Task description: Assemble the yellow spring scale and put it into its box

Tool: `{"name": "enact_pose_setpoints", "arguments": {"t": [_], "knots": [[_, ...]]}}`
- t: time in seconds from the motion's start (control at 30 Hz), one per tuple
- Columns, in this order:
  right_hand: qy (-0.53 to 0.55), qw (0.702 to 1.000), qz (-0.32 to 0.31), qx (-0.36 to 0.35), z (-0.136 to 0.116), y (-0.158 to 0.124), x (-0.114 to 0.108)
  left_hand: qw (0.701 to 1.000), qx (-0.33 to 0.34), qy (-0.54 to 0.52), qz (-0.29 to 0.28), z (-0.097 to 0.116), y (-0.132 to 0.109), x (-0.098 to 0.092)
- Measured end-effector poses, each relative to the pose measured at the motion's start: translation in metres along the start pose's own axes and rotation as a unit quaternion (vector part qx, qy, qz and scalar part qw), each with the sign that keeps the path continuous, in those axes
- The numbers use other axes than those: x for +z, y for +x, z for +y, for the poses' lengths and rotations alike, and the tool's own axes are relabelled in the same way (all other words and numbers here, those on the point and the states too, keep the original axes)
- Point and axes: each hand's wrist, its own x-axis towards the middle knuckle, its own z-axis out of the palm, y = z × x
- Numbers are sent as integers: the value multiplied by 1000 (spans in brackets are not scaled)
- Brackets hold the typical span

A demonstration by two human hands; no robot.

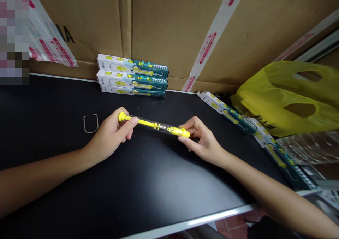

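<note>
A clear tube with yellow ends and a yellow rod inside [153, 125] is held level above the black table [148, 189]. My left hand [112, 135] pinches its left end, thumb on top. My right hand [202, 140] grips the right yellow cap with its fingertips. A bent metal wire hook [90, 123] lies on the table just left of my left hand.
Three white and teal product boxes [132, 76] are stacked against the cardboard cartons [172, 23] at the back. More such boxes [227, 112] lie at the right beside a yellow plastic bag [291, 97] and clear wrapping [309, 149]. The table's near edge runs along the bottom right.
</note>
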Motion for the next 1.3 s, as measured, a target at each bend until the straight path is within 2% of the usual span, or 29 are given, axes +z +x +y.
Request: {"name": "enact_pose_setpoints", "arguments": {"t": [0.53, 1.3], "knots": [[18, 1000, -17, 11, 1, -1, 0, 1000, -4, -6, -7, -2, 0, 0], [-46, 999, -11, 19, 4, 2, -2, 1000, -8, -2, -8, -1, 0, 0]]}}
